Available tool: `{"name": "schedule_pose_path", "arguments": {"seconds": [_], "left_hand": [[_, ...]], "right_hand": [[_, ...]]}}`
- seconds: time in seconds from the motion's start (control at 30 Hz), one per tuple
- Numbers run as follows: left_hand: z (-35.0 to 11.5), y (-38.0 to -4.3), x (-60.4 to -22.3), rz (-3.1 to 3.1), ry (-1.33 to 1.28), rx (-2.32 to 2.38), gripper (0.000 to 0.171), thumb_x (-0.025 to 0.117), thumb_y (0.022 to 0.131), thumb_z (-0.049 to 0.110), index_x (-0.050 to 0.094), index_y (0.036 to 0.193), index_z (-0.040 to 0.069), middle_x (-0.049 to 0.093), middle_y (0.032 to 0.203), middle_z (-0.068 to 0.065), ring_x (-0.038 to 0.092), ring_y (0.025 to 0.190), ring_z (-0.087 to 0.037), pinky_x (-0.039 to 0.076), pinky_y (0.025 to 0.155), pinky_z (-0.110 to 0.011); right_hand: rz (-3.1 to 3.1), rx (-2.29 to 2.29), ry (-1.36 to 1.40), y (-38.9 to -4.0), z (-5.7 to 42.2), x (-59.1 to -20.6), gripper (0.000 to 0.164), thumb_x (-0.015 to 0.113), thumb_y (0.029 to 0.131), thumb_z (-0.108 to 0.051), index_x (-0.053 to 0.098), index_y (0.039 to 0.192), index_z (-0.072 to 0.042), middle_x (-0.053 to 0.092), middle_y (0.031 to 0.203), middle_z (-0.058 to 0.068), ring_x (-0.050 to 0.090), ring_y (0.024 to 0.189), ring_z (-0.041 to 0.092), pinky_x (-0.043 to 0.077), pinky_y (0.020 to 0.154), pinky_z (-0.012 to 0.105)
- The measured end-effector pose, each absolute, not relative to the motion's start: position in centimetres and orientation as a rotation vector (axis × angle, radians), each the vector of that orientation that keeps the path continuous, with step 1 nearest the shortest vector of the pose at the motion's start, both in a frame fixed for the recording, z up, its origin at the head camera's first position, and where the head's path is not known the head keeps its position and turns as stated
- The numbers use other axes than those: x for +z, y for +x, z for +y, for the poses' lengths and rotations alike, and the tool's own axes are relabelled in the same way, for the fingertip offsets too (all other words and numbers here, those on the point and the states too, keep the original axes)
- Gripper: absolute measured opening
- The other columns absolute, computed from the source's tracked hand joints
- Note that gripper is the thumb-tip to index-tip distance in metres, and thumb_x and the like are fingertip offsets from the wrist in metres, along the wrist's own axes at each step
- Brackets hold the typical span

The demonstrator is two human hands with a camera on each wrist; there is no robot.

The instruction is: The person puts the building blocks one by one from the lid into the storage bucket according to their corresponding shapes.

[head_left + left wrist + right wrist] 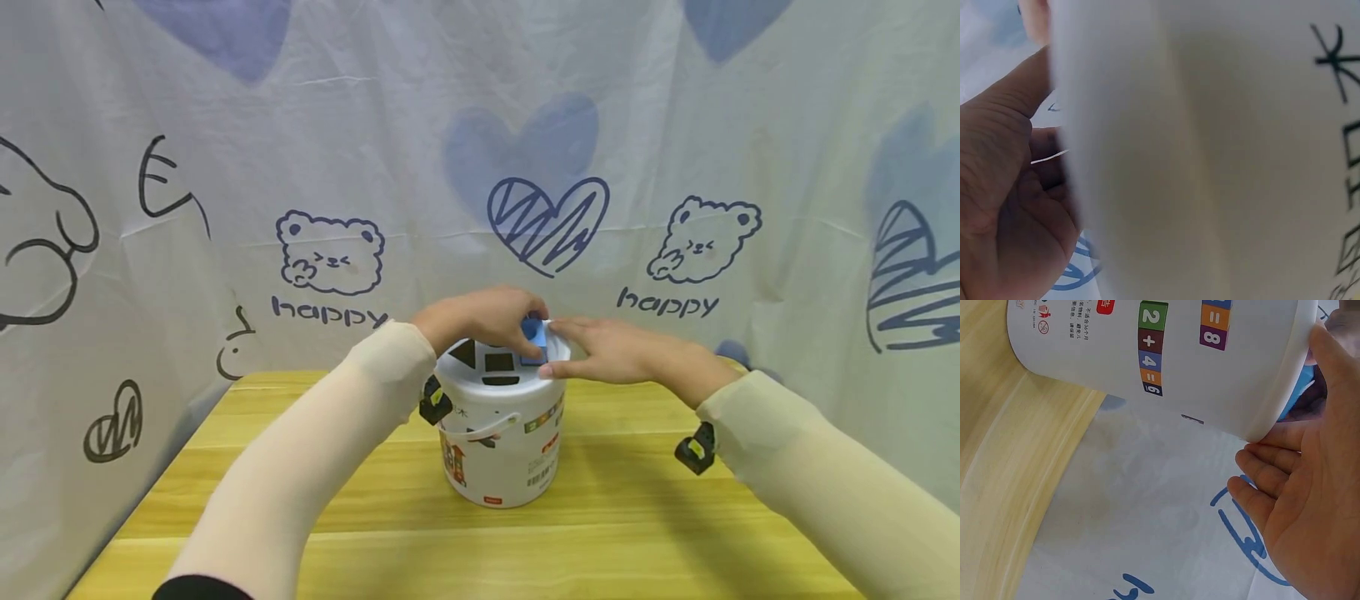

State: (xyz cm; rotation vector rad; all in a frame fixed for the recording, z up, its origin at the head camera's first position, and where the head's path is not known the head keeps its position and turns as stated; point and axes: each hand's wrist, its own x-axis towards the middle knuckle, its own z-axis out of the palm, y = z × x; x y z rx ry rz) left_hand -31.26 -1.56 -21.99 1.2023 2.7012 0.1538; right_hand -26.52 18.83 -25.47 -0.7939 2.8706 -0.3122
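A white bucket with a lid stands upright on the table. Dark cut-out shapes, among them a triangle and a square, show in the lid. My left hand reaches over the top and pinches a blue block between thumb and fingers at the lid's right side. Whether the block sits partly inside a hole cannot be made out. My right hand rests on the lid's right edge, its fingers fairly straight; the right wrist view shows its fingertips by the rim. In the left wrist view the bucket wall hides the left fingertips.
The bucket stands on a wooden table, with its handle hanging at the front. Behind the table hangs a pale cloth printed with hearts and bears. Both wrists wear small black cameras.
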Motion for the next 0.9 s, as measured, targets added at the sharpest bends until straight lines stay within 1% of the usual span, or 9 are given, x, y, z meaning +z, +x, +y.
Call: {"name": "schedule_pose_path", "arguments": {"seconds": [0.13,0.37,0.57,0.73,0.9], "left_hand": [[-1.6,-31.2,-22.5,2.677,1.171,0.195,0.065,0.075,0.084,0.044,0.057,0.134,0.006,0.063,0.122,-0.004,0.058,0.104,-0.013,0.048,0.091,-0.023],[-1.9,-31.4,-22.9,2.653,1.198,0.233,0.067,0.074,0.084,0.046,0.056,0.137,0.009,0.062,0.125,-0.003,0.057,0.104,-0.012,0.047,0.092,-0.024],[-2.2,-31.4,-22.8,2.636,1.223,0.22,0.066,0.075,0.084,0.045,0.056,0.138,0.01,0.061,0.128,-0.003,0.056,0.113,-0.015,0.045,0.1,-0.03],[-2.9,-31.1,-22.5,2.651,1.196,0.273,0.066,0.075,0.085,0.042,0.055,0.138,0.008,0.061,0.127,-0.005,0.057,0.113,-0.017,0.046,0.099,-0.031],[-4.1,-30.9,-21.9,2.68,1.196,0.326,0.066,0.074,0.086,0.041,0.053,0.138,0.005,0.06,0.129,-0.009,0.056,0.116,-0.022,0.047,0.099,-0.034]], "right_hand": [[2.87,-0.316,-0.795,-26.5,18.8,-25.5,0.105,0.043,0.081,-0.083,0.025,0.156,-0.011,0.026,0.158,0.014,0.029,0.141,0.039,0.025,0.113,0.058],[2.871,-0.327,-0.807,-26.6,18.9,-25.6,0.105,0.043,0.081,-0.083,0.026,0.156,-0.011,0.027,0.158,0.013,0.031,0.14,0.039,0.026,0.112,0.059],[2.874,-0.322,-0.802,-26.6,18.9,-25.6,0.106,0.043,0.08,-0.084,0.026,0.156,-0.012,0.026,0.158,0.013,0.03,0.14,0.039,0.025,0.112,0.06],[2.875,-0.318,-0.803,-26.5,18.9,-25.5,0.105,0.043,0.081,-0.083,0.026,0.156,-0.011,0.026,0.158,0.013,0.031,0.14,0.039,0.025,0.112,0.059],[2.877,-0.326,-0.788,-26.4,18.9,-25.5,0.106,0.044,0.08,-0.083,0.027,0.156,-0.011,0.027,0.158,0.013,0.032,0.14,0.039,0.026,0.112,0.059]]}}
